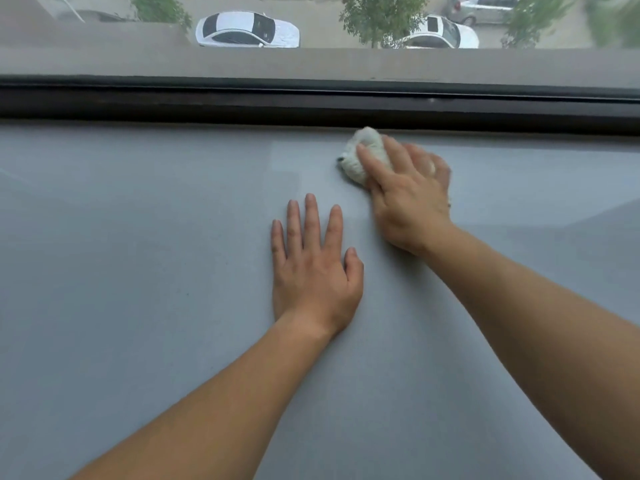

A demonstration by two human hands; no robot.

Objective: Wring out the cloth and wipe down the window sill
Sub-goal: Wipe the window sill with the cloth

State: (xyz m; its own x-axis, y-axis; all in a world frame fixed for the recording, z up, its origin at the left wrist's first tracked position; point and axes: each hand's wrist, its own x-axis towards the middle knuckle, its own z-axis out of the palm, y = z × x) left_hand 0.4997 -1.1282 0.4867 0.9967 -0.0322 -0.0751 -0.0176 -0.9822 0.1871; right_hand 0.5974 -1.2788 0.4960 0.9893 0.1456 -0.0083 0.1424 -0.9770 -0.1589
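A wide grey window sill (138,271) fills most of the head view. A bunched white cloth (360,150) lies on it at the far edge, close to the dark window frame. My right hand (408,195) presses down on the cloth, fingers spread over it and covering its right part. My left hand (313,268) rests flat on the sill with fingers apart, just below and to the left of the right hand, holding nothing.
The dark window frame (311,102) runs across the far edge of the sill. Through the glass above it, parked white cars (247,29) and trees show on a street below.
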